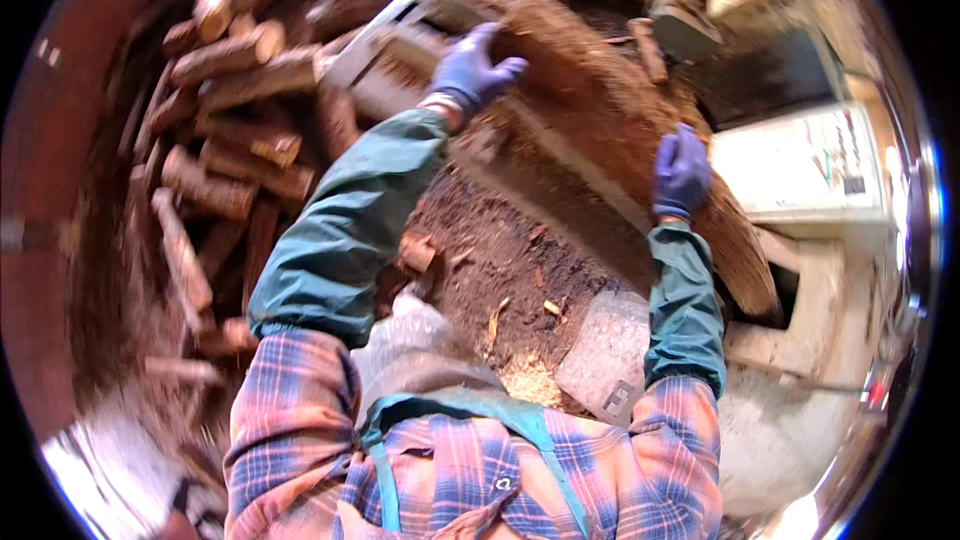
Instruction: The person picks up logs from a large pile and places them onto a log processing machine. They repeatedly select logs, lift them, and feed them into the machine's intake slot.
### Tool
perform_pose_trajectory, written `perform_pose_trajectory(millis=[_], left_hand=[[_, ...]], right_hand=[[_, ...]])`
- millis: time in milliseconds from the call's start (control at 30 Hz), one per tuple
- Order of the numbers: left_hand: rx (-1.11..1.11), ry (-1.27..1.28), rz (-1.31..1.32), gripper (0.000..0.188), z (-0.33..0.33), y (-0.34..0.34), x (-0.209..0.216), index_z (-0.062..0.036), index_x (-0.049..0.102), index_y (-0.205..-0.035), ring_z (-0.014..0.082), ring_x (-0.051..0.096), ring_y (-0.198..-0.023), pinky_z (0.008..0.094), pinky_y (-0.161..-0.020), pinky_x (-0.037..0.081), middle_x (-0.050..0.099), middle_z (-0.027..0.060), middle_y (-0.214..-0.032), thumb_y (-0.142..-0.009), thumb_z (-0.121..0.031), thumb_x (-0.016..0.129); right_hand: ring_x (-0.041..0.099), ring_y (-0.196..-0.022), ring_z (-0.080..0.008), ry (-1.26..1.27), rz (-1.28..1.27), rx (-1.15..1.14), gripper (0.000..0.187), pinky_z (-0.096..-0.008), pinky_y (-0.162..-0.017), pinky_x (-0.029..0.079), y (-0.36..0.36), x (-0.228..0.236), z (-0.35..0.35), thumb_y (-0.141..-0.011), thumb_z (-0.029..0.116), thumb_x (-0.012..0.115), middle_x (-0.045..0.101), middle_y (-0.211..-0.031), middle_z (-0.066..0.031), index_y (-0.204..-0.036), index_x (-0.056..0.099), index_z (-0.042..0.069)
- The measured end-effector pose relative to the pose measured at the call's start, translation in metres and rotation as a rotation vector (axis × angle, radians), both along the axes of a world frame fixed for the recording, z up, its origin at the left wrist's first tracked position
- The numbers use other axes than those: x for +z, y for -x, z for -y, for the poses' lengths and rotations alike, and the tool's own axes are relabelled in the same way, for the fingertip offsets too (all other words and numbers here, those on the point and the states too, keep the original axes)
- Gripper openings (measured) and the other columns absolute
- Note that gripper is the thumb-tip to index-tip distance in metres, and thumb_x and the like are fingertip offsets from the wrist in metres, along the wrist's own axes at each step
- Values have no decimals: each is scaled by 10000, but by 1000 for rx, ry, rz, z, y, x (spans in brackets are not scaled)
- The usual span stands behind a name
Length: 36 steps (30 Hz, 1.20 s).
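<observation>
Under our hands, a bark-littered work surface; left of them, stacked firewood. Our left hand and right hand, fingers curled, grip the bark slab at either end.

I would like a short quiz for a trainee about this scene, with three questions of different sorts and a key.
1. True or false: both hands wear blue gloves.
2. What do the left hand and the right hand hold? A) a long bark-covered log B) a bucket C) a broom
3. Fill in: the pile of cut firewood lies on the person's ____ side.

Key: 1 true. 2 A, the log; the left hand is on its far end and the right hand on its near edge. 3 left.
</observation>
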<state>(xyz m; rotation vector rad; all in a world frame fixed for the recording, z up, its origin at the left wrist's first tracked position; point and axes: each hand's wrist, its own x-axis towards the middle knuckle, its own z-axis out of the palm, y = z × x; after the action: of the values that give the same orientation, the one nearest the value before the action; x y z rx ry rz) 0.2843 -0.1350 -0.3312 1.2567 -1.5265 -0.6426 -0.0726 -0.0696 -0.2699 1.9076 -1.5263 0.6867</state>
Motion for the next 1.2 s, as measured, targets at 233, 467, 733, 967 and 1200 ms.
perform_pose_trajectory(millis=[233, 467, 733, 967, 1200], left_hand=[[-459, -540, -218, 316, -282, 37, -87, -86, 700, -1101, 315, 701, -876, 454, -804, 557, 721, 170, -944, -857, -265, 607], [-270, -1199, -349, 421, -574, 17, -209, -74, 709, -1097, 303, 687, -963, 420, -875, 516, 721, 170, -1029, -847, -404, 630], [641, -1088, -575, 297, -687, -78, -235, -31, 672, -1198, 147, 685, -905, 296, -770, 559, 714, 74, -1079, -984, -212, 575], [846, -962, -1157, 362, -716, -89, -235, 11, 649, -1208, 204, 674, -940, 318, -838, 558, 699, 109, -1071, -968, -255, 606], [604, -1023, -669, 366, -680, -106, -237, -11, 679, -1180, 182, 670, -895, 310, -811, 547, 710, 103, -1048, -959, -297, 620]], right_hand=[[623, -1175, -323, -228, 96, 99, 364, -378, -1003, 487, 110, -21, -19, -1037, 243, 488, 652, -1260, -202, -1253, 633, -12], [630, -1140, -318, -257, 87, 71, 432, -364, -967, 492, 144, -34, 3, -1046, 361, 458, 665, -1245, -185, -1276, 640, 44], [699, -946, -330, -10, 62, -181, 373, -413, -816, 556, 154, -39, -17, -1000, 346, 491, 728, -1043, -183, -1132, 724, 86], [701, -915, -346, 56, 69, -356, 386, -440, -797, 557, 167, -39, -44, -988, 361, 469, 734, -1006, -174, -1100, 739, 108], [703, -885, -363, 44, 134, -540, 404, -468, -777, 559, 179, -40, -59, -977, 376, 446, 740, -969, -165, -1069, 754, 131]])
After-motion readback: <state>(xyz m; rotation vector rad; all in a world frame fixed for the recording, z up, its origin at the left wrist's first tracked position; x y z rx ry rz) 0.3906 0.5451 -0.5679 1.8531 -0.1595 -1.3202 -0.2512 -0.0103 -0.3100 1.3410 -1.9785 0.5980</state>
